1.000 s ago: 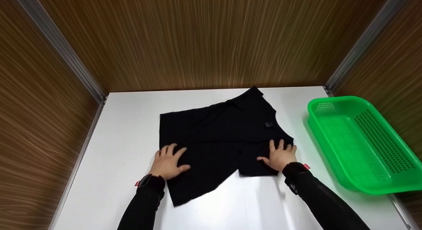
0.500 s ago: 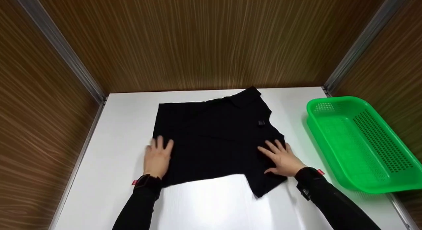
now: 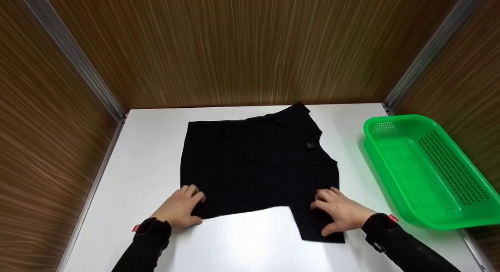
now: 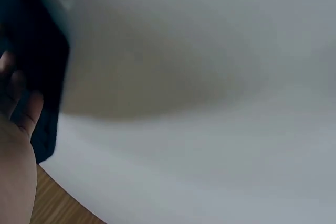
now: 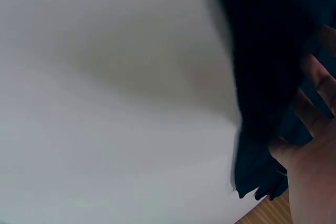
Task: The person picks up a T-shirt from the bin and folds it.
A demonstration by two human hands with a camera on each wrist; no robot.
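A black short-sleeved shirt [image 3: 254, 162] lies spread on the white table, its neckline with a small tag [image 3: 310, 145] toward the right. My left hand [image 3: 181, 206] rests on the shirt's lower left corner, fingers bent over the cloth and thumb at the near edge. On the near sleeve lies my right hand [image 3: 340, 210], fingers bent and thumb apart from them. In the left wrist view, the hand [image 4: 14, 140] has loosely bent fingers against the dark cloth [image 4: 39, 72]. The right wrist view shows spread fingers [image 5: 315, 77] on the fabric [image 5: 268, 51].
A green plastic basket [image 3: 378, 162] with perforated sides stands at the right of the white table [image 3: 152, 147]. Wood-grain panels [image 3: 250, 49] enclose the table at the back and both sides. The far sleeve [image 3: 293, 114] reaches close to the back panel.
The shirt's lower left edge has moved away from me and straightened, and the near sleeve now extends toward me. Both hands shifted along the cloth to the near corners, their fingers now more bent.
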